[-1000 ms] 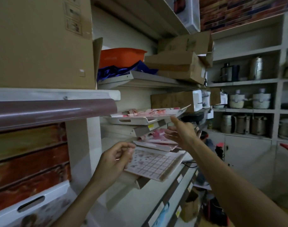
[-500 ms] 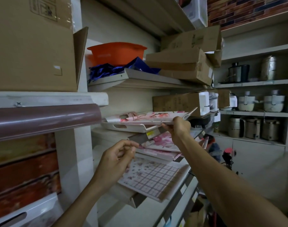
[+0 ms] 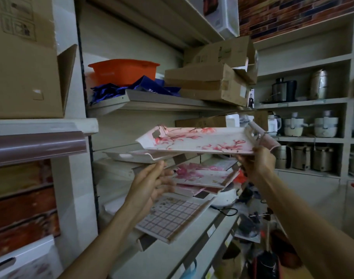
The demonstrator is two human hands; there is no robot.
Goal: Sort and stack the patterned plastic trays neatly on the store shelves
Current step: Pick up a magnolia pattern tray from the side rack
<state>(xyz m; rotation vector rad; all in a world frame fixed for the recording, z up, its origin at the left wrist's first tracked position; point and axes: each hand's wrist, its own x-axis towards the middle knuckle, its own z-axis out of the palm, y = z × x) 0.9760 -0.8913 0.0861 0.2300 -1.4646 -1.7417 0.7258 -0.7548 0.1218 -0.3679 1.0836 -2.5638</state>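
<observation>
At centre frame, the right hand [image 3: 257, 164] grips the right end of the floral tray [image 3: 196, 140], fingers closed on its rim, holding it tilted and lifted clear above the white tray [image 3: 135, 156] on the shelf [image 3: 166, 102]. The left hand [image 3: 152, 182], at lower centre, is open with fingers extended, palm under the floral tray's left end; contact cannot be confirmed. Below it lie the pink trays [image 3: 202, 175] and, lowest, the grid-patterned tray [image 3: 170, 218].
</observation>
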